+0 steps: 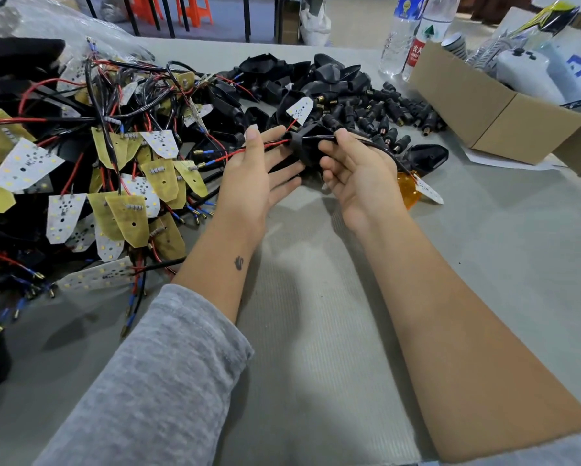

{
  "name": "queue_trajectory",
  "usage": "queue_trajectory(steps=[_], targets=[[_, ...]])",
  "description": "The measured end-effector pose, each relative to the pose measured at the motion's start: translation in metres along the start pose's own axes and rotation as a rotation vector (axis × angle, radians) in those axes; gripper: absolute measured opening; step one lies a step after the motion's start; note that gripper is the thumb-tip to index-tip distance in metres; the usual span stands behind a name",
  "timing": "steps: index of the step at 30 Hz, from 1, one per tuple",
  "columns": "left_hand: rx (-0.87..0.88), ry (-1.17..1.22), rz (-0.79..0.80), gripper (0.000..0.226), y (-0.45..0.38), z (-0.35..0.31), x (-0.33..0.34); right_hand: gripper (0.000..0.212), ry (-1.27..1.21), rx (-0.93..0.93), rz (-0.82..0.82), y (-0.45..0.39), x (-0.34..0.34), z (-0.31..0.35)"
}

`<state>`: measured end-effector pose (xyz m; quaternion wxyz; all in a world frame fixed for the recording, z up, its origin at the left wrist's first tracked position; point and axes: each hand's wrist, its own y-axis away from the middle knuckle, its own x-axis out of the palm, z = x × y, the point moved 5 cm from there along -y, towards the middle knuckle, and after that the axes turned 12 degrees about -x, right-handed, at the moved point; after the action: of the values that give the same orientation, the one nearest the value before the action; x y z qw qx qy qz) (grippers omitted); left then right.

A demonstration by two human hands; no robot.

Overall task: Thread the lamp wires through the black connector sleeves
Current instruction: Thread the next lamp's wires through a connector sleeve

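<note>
Lamp wires [245, 154], red and black, run between both hands just above the counter [316, 297], mid-frame. They enter a black connector sleeve [307, 142] held up between the hands; a black lead [319, 137] exits its right side, so threading looks partly done (my read).

Left hand [254, 176]: palm up, fingers straight and relaxed under the sleeve, wires lying across the palm. Grip wide, supporting rather than clamping. Probably keeps the wires aligned with the sleeve mouth.

Right hand [356, 169]: thumb and index pinch the black lead just where it leaves the sleeve, other fingers curled below. Grip narrow, on the lead; looks set to pull it through.

Both forearms reach forward from the bottom edge, left one in a grey sleeve [154, 381], right one bare.

Around them: LED board pile [97, 169] with tangled wiring at left, close to the left hand as feed stock; loose black plugs [393, 119] and housings [316, 75] behind; amber lens [408, 188] just right of the right wrist; cardboard box [490, 116] and bottles [406, 31] far right.
</note>
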<state>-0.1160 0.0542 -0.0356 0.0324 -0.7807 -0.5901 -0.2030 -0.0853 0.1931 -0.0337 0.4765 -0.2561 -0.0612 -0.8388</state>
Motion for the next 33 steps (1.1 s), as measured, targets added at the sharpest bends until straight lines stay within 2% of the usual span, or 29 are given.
queue_trajectory(steps=[5, 10, 15, 21, 23, 27, 33], targets=[[-0.03, 0.032, 0.007, 0.022, -0.002, 0.002, -0.002, 0.008, 0.081, -0.016, 0.11, 0.003, 0.007, 0.001], [0.009, 0.044, 0.022, 0.024, -0.002, 0.001, -0.003, 0.008, 0.163, -0.023, 0.187, 0.006, 0.012, 0.002], [0.104, 0.133, -0.047, 0.027, 0.0, -0.006, -0.007, 0.006, 0.12, 0.051, 0.238, 0.009, 0.02, -0.003], [0.101, 0.237, -0.142, 0.031, -0.001, -0.008, -0.017, 0.017, 0.179, 0.071, 0.289, 0.01, 0.021, -0.004], [0.092, 0.238, -0.166, 0.033, -0.001, -0.008, -0.02, 0.018, 0.305, -0.011, 0.241, 0.01, 0.018, -0.001], [0.089, 0.214, -0.175, 0.034, 0.0, -0.007, -0.021, 0.017, 0.716, -0.329, 0.074, 0.006, 0.009, 0.011], [0.057, 0.23, -0.165, 0.033, -0.001, -0.005, -0.02, 0.01, 1.14, -0.448, 0.133, 0.005, 0.008, 0.007]])
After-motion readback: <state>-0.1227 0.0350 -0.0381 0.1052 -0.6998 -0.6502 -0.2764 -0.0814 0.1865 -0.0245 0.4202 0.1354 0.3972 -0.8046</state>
